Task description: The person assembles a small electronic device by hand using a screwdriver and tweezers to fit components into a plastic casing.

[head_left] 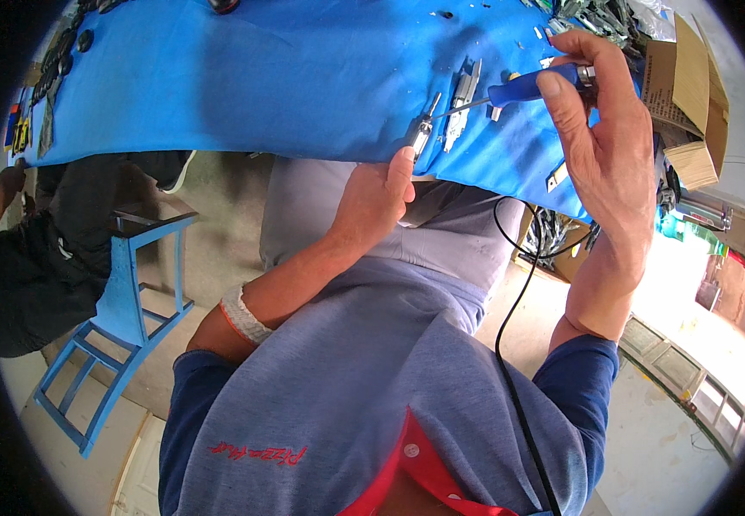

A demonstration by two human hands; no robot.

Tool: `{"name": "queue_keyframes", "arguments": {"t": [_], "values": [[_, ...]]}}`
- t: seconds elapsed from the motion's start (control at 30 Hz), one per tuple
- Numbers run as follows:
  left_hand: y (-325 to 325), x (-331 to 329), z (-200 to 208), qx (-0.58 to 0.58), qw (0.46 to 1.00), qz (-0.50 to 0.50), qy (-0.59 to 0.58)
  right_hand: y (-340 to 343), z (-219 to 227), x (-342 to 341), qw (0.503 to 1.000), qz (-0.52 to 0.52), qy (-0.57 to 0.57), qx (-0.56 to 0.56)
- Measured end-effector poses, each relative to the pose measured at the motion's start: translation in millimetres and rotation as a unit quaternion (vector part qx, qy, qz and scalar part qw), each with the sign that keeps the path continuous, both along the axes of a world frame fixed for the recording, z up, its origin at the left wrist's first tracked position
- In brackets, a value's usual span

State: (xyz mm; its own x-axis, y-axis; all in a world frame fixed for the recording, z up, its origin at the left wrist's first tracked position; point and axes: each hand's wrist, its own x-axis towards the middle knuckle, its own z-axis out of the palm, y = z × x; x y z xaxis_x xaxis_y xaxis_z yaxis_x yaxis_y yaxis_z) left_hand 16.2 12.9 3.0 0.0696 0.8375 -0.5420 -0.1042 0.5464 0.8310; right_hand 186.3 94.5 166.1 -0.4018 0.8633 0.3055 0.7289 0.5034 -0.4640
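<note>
My left hand [376,199] is closed at the table's front edge, thumb pressed on a small metal mechanism [420,134] with a thin rod sticking out of its far end. In my right hand [610,142] is a screwdriver with a blue handle [524,88], gripped between thumb and fingers. Its slim shaft points left, and the tip is at or close to the mechanism; contact is too small to tell. A longer silver metal assembly [458,116] lies on the blue cloth [303,77] just right of the mechanism, beneath the shaft.
Several metal parts [591,19] are heaped at the far right, beside an opened cardboard box [677,90]. A small pale piece [557,178] lies near the right edge. A black cable [510,318] hangs over my front. To the left, another person [63,258] sits by a blue stool [123,301].
</note>
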Motion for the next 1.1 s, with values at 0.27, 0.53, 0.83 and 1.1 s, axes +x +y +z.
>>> {"name": "queue_keyframes", "arguments": {"t": [0.27,0.53,0.83,1.1], "values": [[0,-1,-2,-0.006,1.000,-0.009,0.011,10,-9,6,0.999,0.009,0.016,0.037],[1,1,2,0.000,1.000,-0.009,-0.004,5,-4,7,0.990,0.042,0.115,-0.069],[0,0,0,-0.008,1.000,-0.013,-0.006,5,3,4,0.998,-0.030,-0.014,-0.062],[-1,1,-1,-0.012,1.000,-0.006,-0.003,10,-1,12,0.995,0.093,0.035,-0.020]]}}
